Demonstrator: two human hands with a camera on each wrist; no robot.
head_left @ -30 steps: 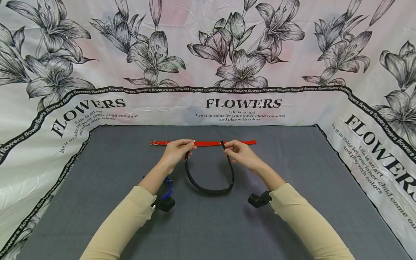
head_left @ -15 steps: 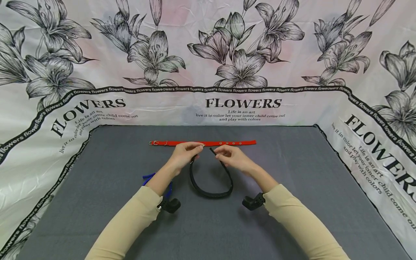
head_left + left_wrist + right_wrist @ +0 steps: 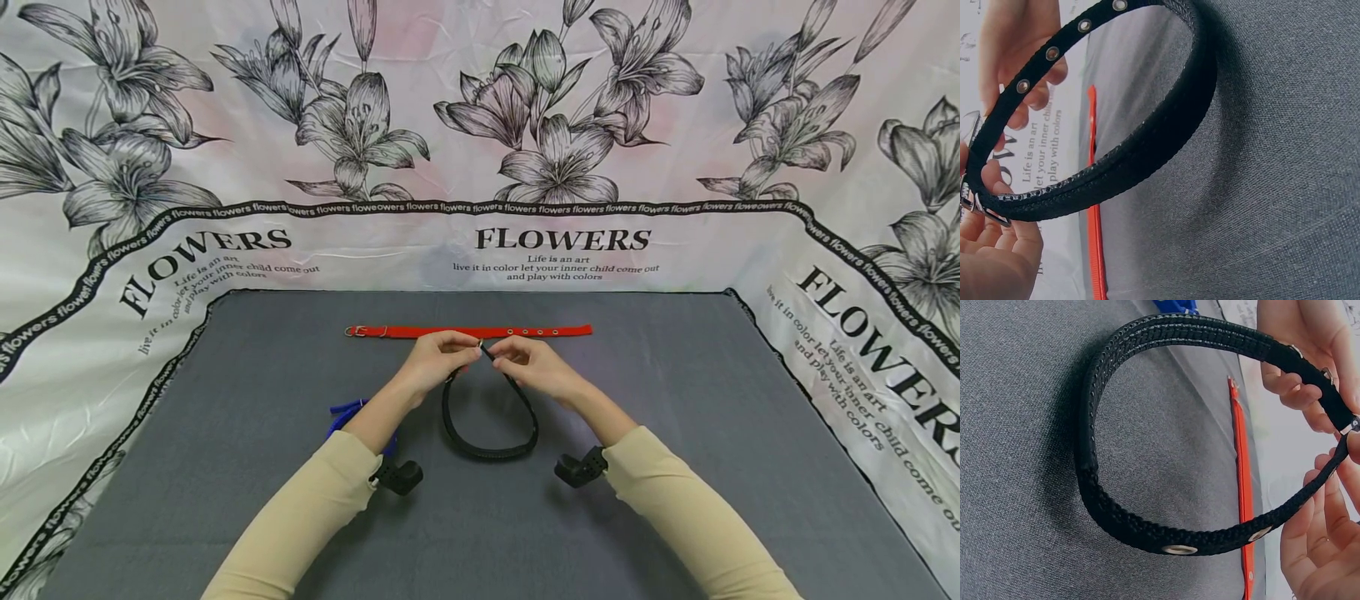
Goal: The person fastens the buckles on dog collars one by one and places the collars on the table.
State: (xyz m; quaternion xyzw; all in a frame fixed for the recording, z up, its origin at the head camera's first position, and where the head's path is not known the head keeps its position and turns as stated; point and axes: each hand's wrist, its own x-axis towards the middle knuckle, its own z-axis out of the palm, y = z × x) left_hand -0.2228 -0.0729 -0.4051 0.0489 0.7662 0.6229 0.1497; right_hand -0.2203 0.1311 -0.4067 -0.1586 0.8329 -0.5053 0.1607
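Note:
A black collar (image 3: 491,454) with metal eyelets hangs in a loop between both hands, above the grey cloth. My left hand (image 3: 438,364) pinches its buckle end; the metal buckle (image 3: 969,194) shows beside the fingers in the left wrist view. The strap's eyelet end is pinched by my right hand (image 3: 536,367), and its tip meets the buckle. In the right wrist view the strap end appears at the buckle frame (image 3: 1349,427); how far it passes through cannot be told. Just behind the hands lies a red collar (image 3: 558,331), stretched flat and partly covered by the left hand.
A blue collar (image 3: 347,410) lies on the grey cloth (image 3: 675,417), partly hidden under the left forearm. Behind the cloth rises a white flower-printed sheet (image 3: 555,167), which also covers both sides.
Both hands have come closer together, bringing the black collar's two ends to meet and closing its loop. The left hand moved right, the right hand left. The red collar stayed put.

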